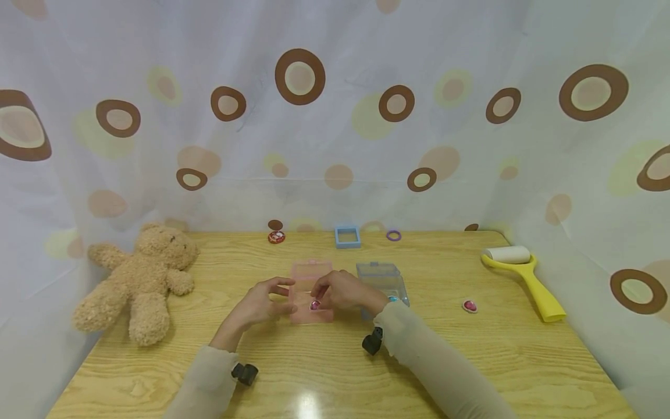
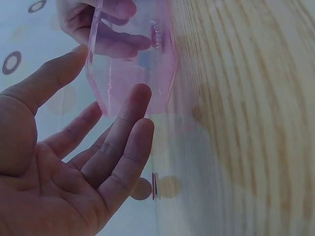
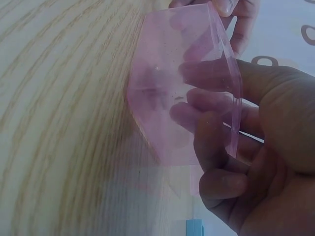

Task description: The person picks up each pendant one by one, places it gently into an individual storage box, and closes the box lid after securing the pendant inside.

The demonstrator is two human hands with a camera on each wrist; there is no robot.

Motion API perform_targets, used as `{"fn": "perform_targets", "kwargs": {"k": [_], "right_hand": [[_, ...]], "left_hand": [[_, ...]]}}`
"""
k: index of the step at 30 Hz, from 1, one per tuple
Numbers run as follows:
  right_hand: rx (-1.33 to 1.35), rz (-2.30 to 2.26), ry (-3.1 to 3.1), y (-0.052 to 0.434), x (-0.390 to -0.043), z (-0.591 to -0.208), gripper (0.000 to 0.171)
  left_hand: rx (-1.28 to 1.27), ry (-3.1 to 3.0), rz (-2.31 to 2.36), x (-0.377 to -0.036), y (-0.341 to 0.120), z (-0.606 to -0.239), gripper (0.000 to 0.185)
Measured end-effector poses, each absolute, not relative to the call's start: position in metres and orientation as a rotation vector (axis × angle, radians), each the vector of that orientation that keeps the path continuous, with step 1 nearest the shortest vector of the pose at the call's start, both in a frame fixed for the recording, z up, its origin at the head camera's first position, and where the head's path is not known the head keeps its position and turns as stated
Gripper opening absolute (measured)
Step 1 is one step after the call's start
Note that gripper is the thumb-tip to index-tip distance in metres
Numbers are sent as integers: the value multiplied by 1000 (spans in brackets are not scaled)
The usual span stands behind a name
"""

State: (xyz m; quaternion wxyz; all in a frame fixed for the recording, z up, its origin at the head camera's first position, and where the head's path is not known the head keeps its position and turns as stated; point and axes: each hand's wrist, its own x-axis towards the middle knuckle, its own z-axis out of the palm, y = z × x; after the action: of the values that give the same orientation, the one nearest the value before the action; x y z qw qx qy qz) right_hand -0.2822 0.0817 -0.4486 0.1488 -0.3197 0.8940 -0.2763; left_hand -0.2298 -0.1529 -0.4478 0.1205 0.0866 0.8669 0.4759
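A translucent pink box (image 1: 297, 311) stands on the table with its lid tipped back. Inside, a pink gem (image 1: 315, 305) with a pale edge lies at the bottom. Reaching over the box wall, my right hand (image 1: 342, 289) has its fingertips just above the gem, a gap showing between finger and thumb. In the left wrist view, one fingertip is right beside the gem (image 2: 156, 37). My left hand (image 1: 260, 301) is at the box's left side, fingers spread and relaxed, thumb tip at the rim. Beneath my right wrist, a clear bluish box (image 1: 379, 283) contains a blue gem (image 1: 392, 298).
Another pink gem (image 1: 470, 306) lies to the right, near a yellow-handled lint roller (image 1: 534, 285). Along the back sit a red-and-white disc (image 1: 276, 237), a blue square frame (image 1: 348, 244) and a purple ring (image 1: 394, 235). A teddy bear (image 1: 137, 273) occupies the left.
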Motion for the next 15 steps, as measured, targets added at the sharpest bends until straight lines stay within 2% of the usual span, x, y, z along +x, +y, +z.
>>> {"fn": "perform_targets", "kwargs": {"k": [11, 15], "right_hand": [[-906, -891, 2549, 87, -283, -447, 24], [-933, -926, 2525, 92, -283, -444, 22]], "left_hand": [[251, 2545, 1375, -231, -153, -449, 60], [251, 2540, 1375, -231, -153, -448, 60]]}}
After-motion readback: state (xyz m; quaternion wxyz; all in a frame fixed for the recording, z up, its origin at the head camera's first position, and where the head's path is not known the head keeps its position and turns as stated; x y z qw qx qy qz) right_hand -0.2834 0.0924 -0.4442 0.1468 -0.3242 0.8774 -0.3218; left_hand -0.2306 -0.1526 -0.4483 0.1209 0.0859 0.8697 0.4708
